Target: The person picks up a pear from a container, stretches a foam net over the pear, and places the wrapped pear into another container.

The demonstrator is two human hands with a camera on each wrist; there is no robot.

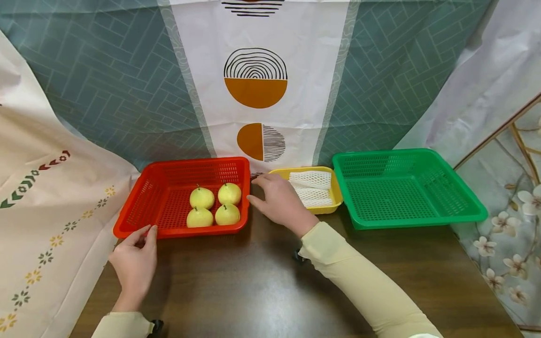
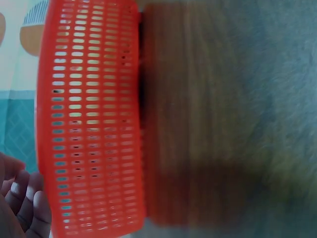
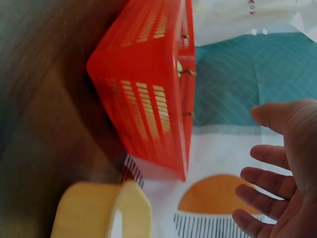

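Note:
A red plastic basket [image 1: 177, 230] stands at the left of the table with several round yellow-green pears [image 1: 202, 198] grouped in its right half. At the basket's front left rim is my left hand [image 1: 134, 263], its fingers loosely bent and their tips by the rim; the left wrist view shows no finger on the outer wall. My right hand [image 1: 279, 202] hovers between the red basket and a small yellow basket [image 1: 336, 197]. Its thumb and fingers are spread apart, with nothing held, as the right wrist view confirms. White foam net sleeves [image 1: 312, 188] lie inside the yellow basket.
A larger green basket [image 1: 405, 223] stands at the right, its left side close against the yellow one. The brown table [image 1: 236, 281] extends in front of the baskets. Patterned cloth [image 1: 118, 84] hangs behind them, and more cloth covers both sides.

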